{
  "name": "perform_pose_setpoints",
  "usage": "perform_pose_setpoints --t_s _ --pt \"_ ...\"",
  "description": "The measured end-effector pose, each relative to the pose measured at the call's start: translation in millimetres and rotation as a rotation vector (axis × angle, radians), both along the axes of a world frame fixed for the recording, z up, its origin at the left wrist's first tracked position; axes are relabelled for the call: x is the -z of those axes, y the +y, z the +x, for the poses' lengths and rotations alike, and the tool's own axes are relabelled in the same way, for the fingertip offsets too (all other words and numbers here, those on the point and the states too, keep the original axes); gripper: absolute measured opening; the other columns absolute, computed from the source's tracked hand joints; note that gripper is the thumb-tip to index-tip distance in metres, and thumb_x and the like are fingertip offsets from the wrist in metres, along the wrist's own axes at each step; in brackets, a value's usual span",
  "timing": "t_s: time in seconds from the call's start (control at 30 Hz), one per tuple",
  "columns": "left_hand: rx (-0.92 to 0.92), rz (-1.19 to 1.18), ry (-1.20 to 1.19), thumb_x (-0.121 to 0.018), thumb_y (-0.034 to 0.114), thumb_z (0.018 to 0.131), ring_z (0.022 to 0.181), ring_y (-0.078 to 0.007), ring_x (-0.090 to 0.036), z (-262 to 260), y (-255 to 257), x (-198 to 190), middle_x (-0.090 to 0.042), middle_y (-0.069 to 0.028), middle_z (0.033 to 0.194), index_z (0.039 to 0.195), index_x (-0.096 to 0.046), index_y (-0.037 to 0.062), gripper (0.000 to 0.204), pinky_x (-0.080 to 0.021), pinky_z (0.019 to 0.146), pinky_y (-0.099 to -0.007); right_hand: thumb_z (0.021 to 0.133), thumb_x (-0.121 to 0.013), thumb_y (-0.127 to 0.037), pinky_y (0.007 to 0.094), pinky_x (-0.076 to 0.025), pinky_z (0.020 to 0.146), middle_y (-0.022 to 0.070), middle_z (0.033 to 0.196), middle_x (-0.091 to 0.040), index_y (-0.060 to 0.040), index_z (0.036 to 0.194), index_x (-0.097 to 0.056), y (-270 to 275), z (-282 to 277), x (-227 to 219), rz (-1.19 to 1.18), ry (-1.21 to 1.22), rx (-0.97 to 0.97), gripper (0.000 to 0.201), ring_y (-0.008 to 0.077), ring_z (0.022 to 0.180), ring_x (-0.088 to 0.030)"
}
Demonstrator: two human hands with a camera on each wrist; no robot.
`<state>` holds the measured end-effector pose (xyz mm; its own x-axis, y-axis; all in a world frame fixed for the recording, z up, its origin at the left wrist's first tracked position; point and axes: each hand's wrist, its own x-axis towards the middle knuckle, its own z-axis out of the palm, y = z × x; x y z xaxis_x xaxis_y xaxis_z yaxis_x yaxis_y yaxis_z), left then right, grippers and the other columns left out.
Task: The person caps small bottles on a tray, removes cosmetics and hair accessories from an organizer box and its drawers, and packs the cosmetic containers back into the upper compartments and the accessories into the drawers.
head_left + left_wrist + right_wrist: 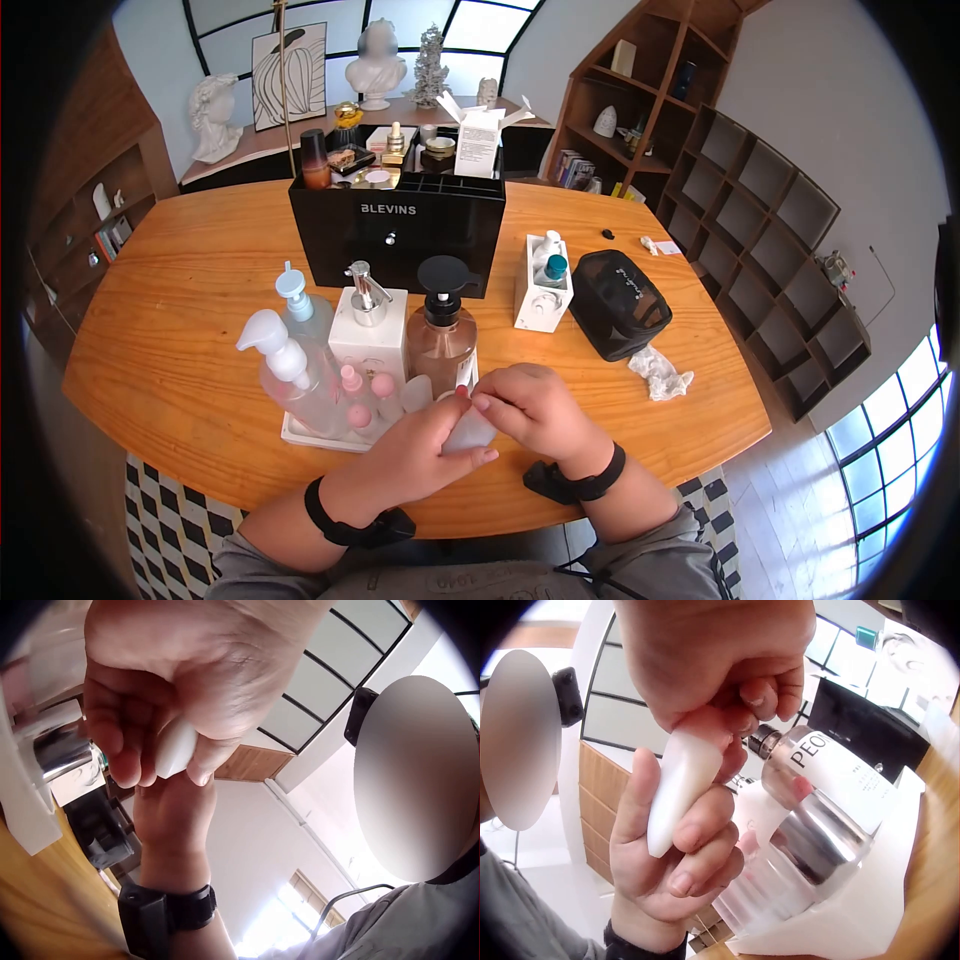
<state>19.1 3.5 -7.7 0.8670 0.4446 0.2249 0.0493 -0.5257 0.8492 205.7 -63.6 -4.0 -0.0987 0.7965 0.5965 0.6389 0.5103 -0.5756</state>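
Observation:
Low in the head view, over the table's near side, my left hand (418,447) holds a small, milky-white tapered bottle (470,432). In the right wrist view its fingers and thumb curl round the bottle (681,776), whose narrow edge points down. My right hand (545,412) pinches the bottle's top end, which looks pinkish; the fingers hide most of it. Just left of the hands is a white tray (302,437) bearing a clear pump bottle (300,385), small pink-capped bottles (358,390) and a brown pump bottle (440,340).
Behind the tray stands a black organizer (400,235) with cosmetics on top. To the right are a white box (540,305) holding bottles, a black mesh pouch (622,305) and a crumpled tissue (660,375). A white soap dispenser (370,335) stands near the brown bottle.

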Motion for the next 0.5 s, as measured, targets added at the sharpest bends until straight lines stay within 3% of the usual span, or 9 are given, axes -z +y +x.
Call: perform_pose_setpoints --t_s 0.07,0.13,0.23,0.37,0.43,0.5 --pt "0.012 -0.051 0.051 -0.073 0.027 0.084 0.098 -0.0282 -0.064 -0.5 -1.1 -1.0 -0.063 -0.0172 0.105 0.123 -0.049 -0.0009 0.054 -0.049 0.084 -0.0336 0.088 -0.065 -0.015 0.0329 -0.045 0.059 0.0104 0.071 -0.06 -0.0015 0.086 -0.065 -2.0 0.2 -1.1 0.017 -0.009 -0.005 0.013 0.025 0.063 -0.059" --pt "0.01 0.175 -0.033 -0.071 0.029 0.085 0.088 -0.0347 -0.064 -1.6 -3.1 3.3 -0.062 -0.02 0.1 0.12 -0.05 0.0017 0.049 -0.051 0.072 -0.0378 0.095 -0.054 -0.014 0.0281 -0.044 0.057 0.0061 0.069 -0.058 -0.0003 0.084 -0.063 -7.2 -0.3 -4.3 -0.272 0.389 0.037 0.02 0.0159 0.063 -0.056" --pt "0.024 0.208 -0.031 -0.071 0.028 0.084 0.087 -0.0348 -0.063 -5.2 -3.0 2.1 -0.061 -0.019 0.1 0.121 -0.052 0.0044 0.048 -0.05 0.071 -0.0383 0.099 -0.048 -0.017 0.0237 -0.039 0.052 0.0024 0.067 -0.055 -0.0004 0.082 -0.062 -6.3 3.9 -6.7 -0.327 0.445 0.023 0.028 0.0094 0.058 -0.049" --pt "0.002 0.394 -0.133 -0.07 0.02 0.082 0.086 -0.0316 -0.063 -6.5 6.5 -5.2 -0.06 -0.0154 0.1 0.122 -0.054 0.007 0.045 -0.05 0.071 -0.0374 0.099 -0.052 -0.016 0.0238 -0.042 0.06 0.0014 0.072 -0.055 0.0012 0.088 -0.062 -3.9 6.8 -3.0 -0.428 0.612 -0.046 0.023 0.0095 0.065 -0.049" --pt "-0.139 0.582 -0.177 -0.069 0.011 0.077 0.085 -0.0292 -0.061 -8.4 12.0 -10.2 -0.059 -0.0121 0.099 0.123 -0.057 0.01 0.048 -0.049 0.071 -0.0373 0.1 -0.05 -0.015 0.022 -0.042 0.06 -0.0001 0.073 -0.055 0.0007 0.093 -0.062 0.4 11.6 1.9 -0.393 0.691 -0.041 0.021 0.0079 0.065 -0.049" --pt "-0.171 0.592 -0.197 -0.07 0.002 0.071 0.093 -0.0329 -0.058 -8.3 14.7 -10.2 -0.058 -0.0143 0.105 0.12 -0.06 0.0073 0.05 -0.048 0.079 -0.0375 0.1 -0.05 -0.014 0.0214 -0.042 0.06 0.0002 0.075 -0.056 0.0005 0.097 -0.062 1.3 13.2 0.3 -0.397 0.713 -0.052 0.02 0.0074 0.066 -0.049"
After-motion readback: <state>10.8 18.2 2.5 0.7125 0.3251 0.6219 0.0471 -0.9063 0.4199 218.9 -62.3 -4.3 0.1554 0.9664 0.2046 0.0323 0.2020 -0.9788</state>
